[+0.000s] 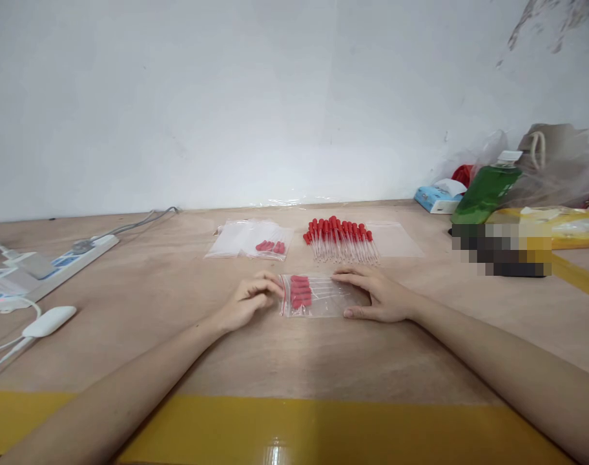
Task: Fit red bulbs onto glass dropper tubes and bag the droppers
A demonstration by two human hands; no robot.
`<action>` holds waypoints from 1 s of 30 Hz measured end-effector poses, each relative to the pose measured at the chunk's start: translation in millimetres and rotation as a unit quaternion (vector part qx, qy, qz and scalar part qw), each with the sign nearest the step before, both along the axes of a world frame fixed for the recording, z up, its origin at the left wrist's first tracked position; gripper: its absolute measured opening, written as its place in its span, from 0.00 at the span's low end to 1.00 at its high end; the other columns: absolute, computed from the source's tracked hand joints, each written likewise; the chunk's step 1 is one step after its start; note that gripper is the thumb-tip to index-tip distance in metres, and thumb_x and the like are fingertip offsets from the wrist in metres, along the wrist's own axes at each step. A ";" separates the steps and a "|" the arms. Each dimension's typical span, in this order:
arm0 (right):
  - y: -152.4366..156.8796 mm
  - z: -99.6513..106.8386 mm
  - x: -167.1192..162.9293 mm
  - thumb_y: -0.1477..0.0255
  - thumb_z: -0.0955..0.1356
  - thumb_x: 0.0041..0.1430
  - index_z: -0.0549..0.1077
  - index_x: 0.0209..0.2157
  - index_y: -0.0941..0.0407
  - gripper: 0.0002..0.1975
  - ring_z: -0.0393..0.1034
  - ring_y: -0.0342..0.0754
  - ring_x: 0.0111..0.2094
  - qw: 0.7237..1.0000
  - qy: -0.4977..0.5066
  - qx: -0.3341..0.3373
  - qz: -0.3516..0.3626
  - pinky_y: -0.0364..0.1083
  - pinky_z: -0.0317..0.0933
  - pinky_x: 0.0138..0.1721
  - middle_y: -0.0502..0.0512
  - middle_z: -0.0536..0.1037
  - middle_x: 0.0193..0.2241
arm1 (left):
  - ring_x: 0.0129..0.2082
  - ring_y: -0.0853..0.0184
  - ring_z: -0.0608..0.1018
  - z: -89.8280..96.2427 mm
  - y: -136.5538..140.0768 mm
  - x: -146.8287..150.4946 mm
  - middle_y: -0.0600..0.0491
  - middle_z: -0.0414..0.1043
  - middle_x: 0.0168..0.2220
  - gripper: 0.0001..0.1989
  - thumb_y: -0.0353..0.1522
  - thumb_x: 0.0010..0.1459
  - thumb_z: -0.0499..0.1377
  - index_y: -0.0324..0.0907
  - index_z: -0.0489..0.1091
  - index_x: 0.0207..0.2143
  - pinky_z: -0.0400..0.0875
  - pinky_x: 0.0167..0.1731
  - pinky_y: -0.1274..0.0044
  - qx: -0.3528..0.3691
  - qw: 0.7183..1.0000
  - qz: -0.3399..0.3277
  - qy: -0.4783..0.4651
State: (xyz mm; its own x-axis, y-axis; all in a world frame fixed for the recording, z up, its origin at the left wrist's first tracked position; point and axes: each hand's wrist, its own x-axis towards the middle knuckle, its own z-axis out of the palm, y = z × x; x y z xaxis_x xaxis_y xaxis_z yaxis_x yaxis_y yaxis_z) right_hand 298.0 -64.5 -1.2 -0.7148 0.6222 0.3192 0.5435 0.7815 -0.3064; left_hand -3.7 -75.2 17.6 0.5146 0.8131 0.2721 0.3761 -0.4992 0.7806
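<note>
A clear zip bag (330,307) lies flat on the table with its red-striped zip end to the left. Inside it are several droppers with red rubber bulbs (301,292), stems pointing right. My left hand (250,298) is at the zip end, fingers loosely bent and apart, fingertips at the bag's edge. Over the bag's right end rests my right hand (379,294), thumb and fingers spread, fingertips touching the plastic. Behind the bag, a row of loose red-bulbed droppers (340,239) lies side by side, bulbs toward the wall.
Filled and flat zip bags (234,239) lie back left; another flat bag (396,239) lies right of the droppers. A power strip (57,271) and white charger (50,321) are at left. A green bottle (488,187), tissue pack (437,199) and yellow pack (566,226) stand right.
</note>
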 end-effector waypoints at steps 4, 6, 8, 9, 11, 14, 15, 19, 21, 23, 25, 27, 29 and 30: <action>0.4 -0.1 0.0 0.55 0.66 0.49 0.59 0.55 0.54 0.33 0.57 0.54 0.51 1.000 0.001 0.004 0.001 0.55 0.54 0.50 0.60 0.63 0.51 | 0.30 0.69 0.69 0.9 15.5 5.6 0.54 0.66 0.30 0.14 0.40 0.49 0.57 0.39 0.67 0.32 0.64 0.33 0.75 -0.048 0.986 0.159 -0.003; 0.4 -0.3 -0.2 0.54 0.66 0.49 0.60 0.54 0.55 0.33 0.57 0.55 0.51 1.000 0.002 0.006 -0.001 0.55 0.54 0.50 0.61 0.63 0.51 | 0.29 0.69 0.69 5.8 24.3 12.3 0.54 0.67 0.30 0.24 0.42 0.41 0.63 0.38 0.65 0.39 0.64 0.31 0.76 -0.107 0.982 0.151 0.040; 0.3 -0.4 -0.5 0.54 0.66 0.49 0.60 0.54 0.55 0.33 0.58 0.55 0.51 1.000 0.001 0.006 -0.002 0.55 0.54 0.50 0.61 0.63 0.51 | 0.26 0.70 0.69 12.1 32.8 19.2 0.56 0.66 0.27 0.33 0.40 0.32 0.68 0.39 0.64 0.42 0.63 0.27 0.78 -0.170 0.975 0.119 0.081; 0.3 -0.4 -0.6 0.54 0.66 0.49 0.60 0.54 0.55 0.33 0.58 0.55 0.51 1.000 0.001 0.005 -0.001 0.55 0.54 0.50 0.61 0.64 0.51 | 0.24 0.71 0.69 15.1 36.7 22.2 0.58 0.66 0.24 0.34 0.39 0.29 0.69 0.39 0.64 0.41 0.62 0.24 0.79 -0.199 0.970 0.100 0.096; 0.1 -0.2 -0.8 0.54 0.66 0.49 0.60 0.54 0.55 0.33 0.58 0.55 0.51 1.000 0.004 0.004 0.000 0.55 0.53 0.50 0.61 0.64 0.51 | 0.20 0.73 0.67 19.5 42.9 26.7 0.60 0.65 0.20 0.30 0.38 0.26 0.70 0.39 0.66 0.36 0.59 0.20 0.81 -0.249 0.959 0.068 0.117; -0.2 0.5 -0.7 0.54 0.66 0.49 0.60 0.54 0.54 0.33 0.58 0.55 0.51 1.000 0.009 0.003 0.000 0.55 0.53 0.50 0.60 0.64 0.51 | 0.17 0.75 0.65 22.1 45.7 30.7 0.61 0.63 0.17 0.21 0.38 0.30 0.69 0.38 0.66 0.26 0.57 0.16 0.82 -0.290 0.948 0.057 0.118; -0.4 0.7 -0.7 0.54 0.66 0.49 0.60 0.54 0.54 0.32 0.58 0.55 0.51 1.000 0.010 0.003 -0.001 0.55 0.53 0.50 0.60 0.64 0.51 | 0.18 0.76 0.66 22.3 44.4 31.6 0.60 0.64 0.18 0.19 0.37 0.32 0.68 0.38 0.65 0.25 0.58 0.17 0.83 -0.293 0.949 0.059 0.103; -2.1 1.1 -1.4 0.55 0.66 0.49 0.59 0.55 0.54 0.33 0.57 0.55 0.52 1.000 0.019 0.000 0.004 0.56 0.52 0.51 0.61 0.63 0.52 | 0.24 0.74 0.72 22.6 31.5 33.8 0.58 0.68 0.23 0.16 0.36 0.39 0.66 0.38 0.63 0.25 0.67 0.25 0.80 -0.319 0.947 0.027 -0.003; -3.4 1.4 -2.7 0.55 0.67 0.48 0.58 0.55 0.54 0.34 0.56 0.55 0.53 1.000 0.027 -0.003 0.006 0.56 0.52 0.52 0.61 0.61 0.54 | 0.26 0.73 0.73 22.8 24.5 32.7 0.57 0.69 0.25 0.15 0.36 0.42 0.65 0.38 0.63 0.27 0.69 0.27 0.78 -0.341 0.939 0.009 -0.038; -3.5 2.2 -3.5 0.57 0.66 0.49 0.59 0.55 0.55 0.33 0.56 0.55 0.54 0.999 0.049 -0.003 -0.010 0.55 0.53 0.52 0.60 0.60 0.54 | 0.27 0.72 0.74 23.4 20.0 28.6 0.56 0.69 0.26 0.14 0.35 0.44 0.64 0.38 0.62 0.29 0.70 0.28 0.77 -0.347 0.935 0.007 -0.067; 0.2 3.8 -1.2 0.59 0.65 0.52 0.63 0.52 0.55 0.27 0.59 0.53 0.51 0.993 0.092 0.007 -0.069 0.52 0.56 0.50 0.60 0.63 0.52 | 0.28 0.72 0.74 24.7 19.3 20.5 0.57 0.69 0.27 0.13 0.33 0.45 0.63 0.39 0.61 0.29 0.71 0.29 0.76 -0.336 0.936 0.022 -0.099; 10.4 6.1 7.1 0.61 0.63 0.54 0.68 0.46 0.56 0.20 0.64 0.52 0.46 0.974 0.136 0.029 -0.179 0.51 0.59 0.47 0.59 0.69 0.46 | 0.28 0.71 0.75 26.7 23.5 9.2 0.57 0.70 0.27 0.13 0.31 0.46 0.63 0.39 0.60 0.27 0.71 0.30 0.75 -0.316 0.937 0.047 -0.142; 27.7 8.3 22.9 0.64 0.63 0.54 0.72 0.39 0.57 0.15 0.67 0.52 0.41 0.936 0.149 0.046 -0.315 0.50 0.61 0.43 0.59 0.73 0.39 | 0.29 0.70 0.76 28.7 33.2 -2.3 0.56 0.70 0.27 0.12 0.29 0.47 0.62 0.39 0.58 0.25 0.72 0.31 0.75 -0.279 0.935 0.086 -0.202; 38.4 9.0 33.0 0.66 0.62 0.53 0.74 0.36 0.58 0.14 0.68 0.53 0.39 0.911 0.139 0.039 -0.387 0.51 0.61 0.42 0.59 0.74 0.36 | 0.29 0.70 0.76 29.4 40.1 -6.8 0.56 0.70 0.28 0.12 0.28 0.48 0.62 0.39 0.57 0.25 0.72 0.32 0.75 -0.255 0.931 0.112 -0.236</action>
State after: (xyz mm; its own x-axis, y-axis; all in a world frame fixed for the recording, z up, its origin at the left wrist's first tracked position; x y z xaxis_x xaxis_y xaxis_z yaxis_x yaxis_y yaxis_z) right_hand 331.0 -26.0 7.8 0.0434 0.8726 0.4865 0.8506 0.2231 -0.4762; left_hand -10.5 -35.1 47.0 0.2377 0.9710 -0.0259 -0.0181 0.0311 0.9994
